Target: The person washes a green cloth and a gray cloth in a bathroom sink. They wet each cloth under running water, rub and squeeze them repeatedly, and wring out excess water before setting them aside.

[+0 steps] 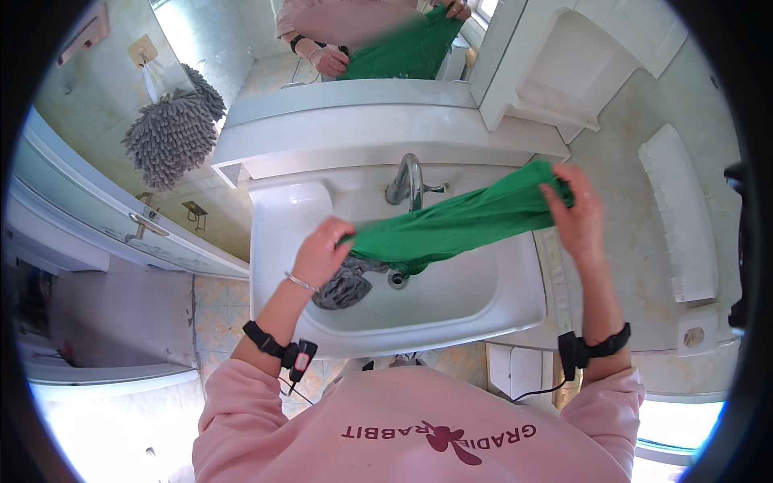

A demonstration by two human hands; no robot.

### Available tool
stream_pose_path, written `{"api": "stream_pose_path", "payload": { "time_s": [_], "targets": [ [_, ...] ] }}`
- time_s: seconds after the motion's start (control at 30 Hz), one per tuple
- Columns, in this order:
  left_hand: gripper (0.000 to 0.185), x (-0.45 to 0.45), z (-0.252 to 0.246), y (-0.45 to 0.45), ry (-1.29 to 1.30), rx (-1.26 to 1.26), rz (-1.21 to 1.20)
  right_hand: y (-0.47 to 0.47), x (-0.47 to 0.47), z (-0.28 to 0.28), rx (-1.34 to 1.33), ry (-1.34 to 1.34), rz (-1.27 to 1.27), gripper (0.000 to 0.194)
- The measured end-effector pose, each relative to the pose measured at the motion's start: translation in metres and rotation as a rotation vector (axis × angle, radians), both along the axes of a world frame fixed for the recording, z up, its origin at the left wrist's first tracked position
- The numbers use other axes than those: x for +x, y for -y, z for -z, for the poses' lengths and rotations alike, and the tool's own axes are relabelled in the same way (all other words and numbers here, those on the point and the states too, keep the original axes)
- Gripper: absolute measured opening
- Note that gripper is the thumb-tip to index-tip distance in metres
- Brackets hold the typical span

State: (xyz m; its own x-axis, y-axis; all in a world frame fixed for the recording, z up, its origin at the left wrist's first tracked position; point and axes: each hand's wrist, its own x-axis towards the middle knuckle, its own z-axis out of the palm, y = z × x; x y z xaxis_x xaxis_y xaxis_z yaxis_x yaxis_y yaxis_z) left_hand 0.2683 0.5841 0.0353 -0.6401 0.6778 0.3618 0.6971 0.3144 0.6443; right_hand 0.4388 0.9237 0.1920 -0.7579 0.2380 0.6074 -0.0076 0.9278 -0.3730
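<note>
A wet-looking green cloth (pixel 453 226) stretches between my two hands above a white washbasin (pixel 447 302). My left hand (pixel 326 247) pinches its lower left end. At the upper right, my right hand (pixel 577 208) grips the other end, raised higher than the left. The cloth's middle sags towards the basin, and its lower fold hangs near the metal drain (pixel 397 279). A crumpled grey cloth (pixel 344 288) lies in the basin beside the drain, partly hidden by the green one. Behind the green cloth stands a chrome faucet (pixel 410 181), whose spout tip is partly covered.
A white ledge (pixel 362 136) and a mirror (pixel 259 36) run behind the basin. Grey chenille hand towels (pixel 172 136) hang from a wall hook at the left, above a door handle (pixel 148 224). A white shelf unit (pixel 561 66) stands at the back right.
</note>
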Motion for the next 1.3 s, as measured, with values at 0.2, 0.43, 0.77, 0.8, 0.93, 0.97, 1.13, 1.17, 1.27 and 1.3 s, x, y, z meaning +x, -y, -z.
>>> {"api": "stream_pose_path", "payload": {
  "time_s": [0.2, 0.43, 0.77, 0.8, 0.93, 0.97, 1.13, 1.17, 1.27, 1.3],
  "targets": [
    [0.046, 0.077, 0.150, 0.011, 0.447, -0.579, 0.578, 0.050, -0.022, 0.148, -1.209, 0.320, -0.182, 0.016],
    [0.095, 0.069, 0.148, -0.061, 0.395, -0.327, 0.081, 0.059, 0.016, 0.087, -1.477, 0.254, -0.653, 0.010],
    [0.039, 0.036, 0.181, -0.123, 0.657, -0.414, -0.103, 0.017, 0.030, 0.063, -1.538, -0.138, -0.753, 0.011],
    [0.032, 0.027, 0.180, -0.115, 0.609, -0.442, -0.213, 0.015, 0.029, 0.087, -1.573, -0.087, -0.557, 0.008],
    [0.043, 0.013, 0.149, -0.087, 1.263, 0.229, -0.141, 0.033, -0.002, 0.205, -1.574, 0.190, -0.221, 0.015],
    [0.049, 0.020, 0.138, -0.086, 1.279, 0.333, -0.132, 0.044, -0.010, 0.233, -1.624, 0.305, 0.003, 0.019],
    [0.069, 0.075, 0.083, -0.087, 1.271, 0.435, 0.013, 0.098, -0.051, 0.321, -2.557, 0.687, -0.083, 0.042],
    [0.069, 0.087, 0.075, -0.085, 1.219, 0.408, 0.054, 0.109, -0.063, 0.330, -2.678, 0.681, -0.434, 0.046],
    [0.070, 0.101, 0.067, -0.064, 1.134, 0.355, 0.118, 0.121, -0.072, 0.335, -2.528, 0.716, -0.326, 0.038],
    [0.071, 0.101, 0.069, -0.052, 1.117, 0.341, 0.134, 0.120, -0.069, 0.330, -2.386, 0.727, -0.109, 0.034]
  ]
}}
